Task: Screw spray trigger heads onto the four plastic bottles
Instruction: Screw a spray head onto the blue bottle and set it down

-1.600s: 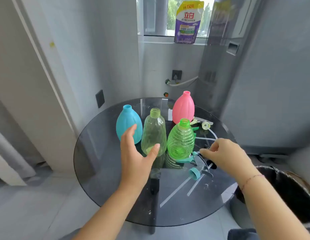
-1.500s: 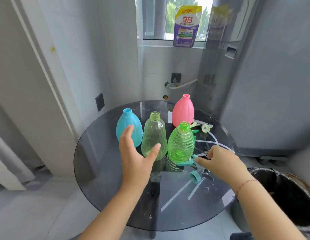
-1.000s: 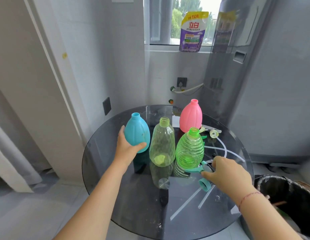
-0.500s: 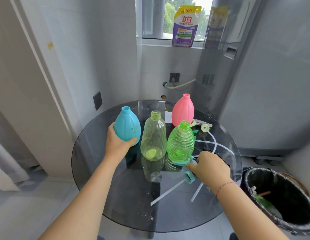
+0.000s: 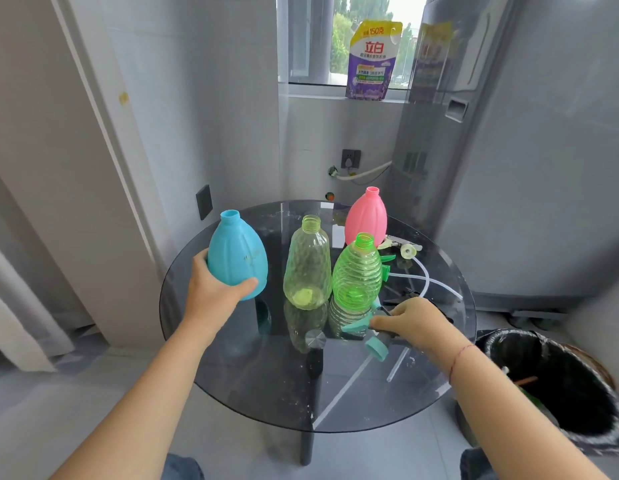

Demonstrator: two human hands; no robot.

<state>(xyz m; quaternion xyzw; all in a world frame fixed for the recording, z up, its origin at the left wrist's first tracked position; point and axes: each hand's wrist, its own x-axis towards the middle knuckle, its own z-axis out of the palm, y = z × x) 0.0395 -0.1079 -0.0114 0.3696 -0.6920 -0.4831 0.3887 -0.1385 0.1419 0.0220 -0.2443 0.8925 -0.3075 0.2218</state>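
Observation:
My left hand [image 5: 214, 296] grips the lower side of the blue bottle [image 5: 237, 252], which is tilted slightly and held just above the round glass table [image 5: 232, 375]. A pale yellow-green clear bottle [image 5: 306, 265], a bright green ribbed bottle [image 5: 357, 271] and a pink bottle [image 5: 366, 218] stand upright with bare necks. My right hand [image 5: 415, 322] is closed on a teal spray trigger head [image 5: 365, 332] lying on the glass; its clear dip tube [image 5: 342, 389] runs toward me. More trigger heads [image 5: 401, 249] lie behind the green bottle.
A black-lined waste bin [image 5: 560, 386] stands at the table's right. A grey appliance [image 5: 509, 168] fills the right wall. A detergent pouch [image 5: 370, 60] stands on the windowsill. Loose clear tubes [image 5: 429, 282] curve across the table's right side.
My left hand moved left from the clear bottle, closed on the blue bottle and lifted it. My right hand stayed on the teal trigger head.

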